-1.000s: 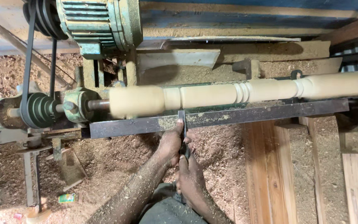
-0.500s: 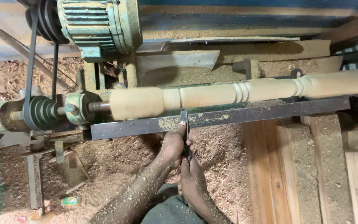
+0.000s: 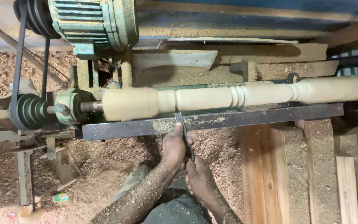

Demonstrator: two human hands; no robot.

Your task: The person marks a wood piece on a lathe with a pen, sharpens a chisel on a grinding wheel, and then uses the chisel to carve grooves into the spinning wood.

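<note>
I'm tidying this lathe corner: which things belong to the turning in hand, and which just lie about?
In use:
- pale wooden spindle on the lathe
- chisel, held by left hand and right hand
- dark metal tool rest
- green motor and belt

Lying about:
- wood shavings
- small green packet
- wooden planks

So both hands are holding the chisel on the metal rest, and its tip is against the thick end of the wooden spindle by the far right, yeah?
Not quite. The head view shows both hands, left and right, gripping the chisel on the metal rest, but its tip meets the wooden spindle toward the left, just right of the thick block near the pulley.
</note>
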